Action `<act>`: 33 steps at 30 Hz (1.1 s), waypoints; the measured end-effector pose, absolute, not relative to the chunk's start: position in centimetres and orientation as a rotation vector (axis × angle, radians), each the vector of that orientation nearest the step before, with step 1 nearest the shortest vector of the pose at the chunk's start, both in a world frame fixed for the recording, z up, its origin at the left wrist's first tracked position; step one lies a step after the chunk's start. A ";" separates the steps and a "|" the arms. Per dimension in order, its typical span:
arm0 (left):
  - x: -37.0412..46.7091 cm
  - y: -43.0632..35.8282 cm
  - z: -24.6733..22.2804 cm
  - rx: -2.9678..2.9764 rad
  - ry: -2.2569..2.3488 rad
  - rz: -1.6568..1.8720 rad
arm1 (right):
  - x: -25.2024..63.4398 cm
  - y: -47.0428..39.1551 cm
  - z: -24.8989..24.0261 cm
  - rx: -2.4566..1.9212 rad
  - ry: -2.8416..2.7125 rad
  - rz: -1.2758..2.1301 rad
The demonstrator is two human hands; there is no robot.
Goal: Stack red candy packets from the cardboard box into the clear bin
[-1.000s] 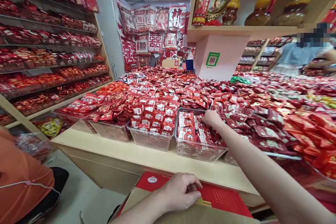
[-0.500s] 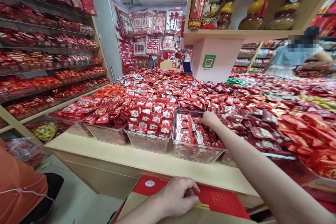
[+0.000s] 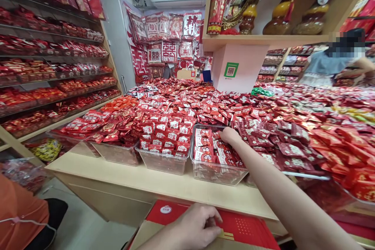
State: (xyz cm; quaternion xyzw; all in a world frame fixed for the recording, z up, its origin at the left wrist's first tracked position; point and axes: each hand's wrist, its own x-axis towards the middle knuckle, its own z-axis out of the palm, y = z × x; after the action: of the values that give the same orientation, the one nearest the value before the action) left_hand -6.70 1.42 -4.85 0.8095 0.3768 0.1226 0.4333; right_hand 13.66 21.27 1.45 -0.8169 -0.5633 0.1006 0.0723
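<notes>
My right hand (image 3: 230, 136) reaches into a clear plastic bin (image 3: 218, 172) of red and white packets (image 3: 203, 144). Its fingers point down among the packets at the bin's back right, so the fingertips and anything they hold are hidden. Low in the view, my left hand (image 3: 202, 222) rests over a red and brown cardboard box (image 3: 243, 224) with its fingers curled loosely, thumb and forefinger apart, and nothing between them. Left of the first bin stands another clear bin (image 3: 164, 162) with red packets in rows.
Heaps of red packets (image 3: 181, 93) cover the counter (image 3: 117, 172) behind the bins. Stocked shelves (image 3: 52, 54) line the left wall. A person in orange (image 3: 20, 211) is at the lower left, another person (image 3: 322, 64) at the far right. A wooden cabinet (image 3: 263, 40) overhangs the counter.
The view has shifted slightly. My right hand stays in the same bin, a little further toward its back edge. My left hand is nearly unchanged over the box.
</notes>
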 end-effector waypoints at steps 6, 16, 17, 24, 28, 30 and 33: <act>-6.7 1.5 -5.2 2.004 0.934 0.302 | 13.8 21.4 1.2 -2.416 -1.800 0.286; -6.8 1.4 -4.9 2.007 0.965 0.256 | 13.4 19.8 2.0 -2.407 -1.743 0.078; -6.8 1.4 -4.9 2.006 0.967 0.248 | 13.2 19.6 2.1 -2.403 -1.761 0.059; -6.8 1.3 -5.1 2.003 0.952 0.240 | 13.1 18.4 3.4 -2.313 -1.941 -0.158; -6.9 1.3 -5.4 2.001 0.948 0.234 | 13.6 18.2 2.9 -2.017 -2.255 -0.216; -6.9 1.4 -5.5 1.998 0.951 0.228 | 13.9 18.7 2.3 -1.890 -2.382 -0.201; -6.9 1.4 -5.4 1.993 0.965 0.215 | 14.3 19.6 1.5 -1.921 -2.371 -0.224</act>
State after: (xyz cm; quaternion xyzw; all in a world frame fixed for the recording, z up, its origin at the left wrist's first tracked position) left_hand -6.95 1.44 -5.44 0.8033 0.3888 0.0868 0.4426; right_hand 14.32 19.55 1.51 -0.6272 -0.7743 -0.0731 0.0410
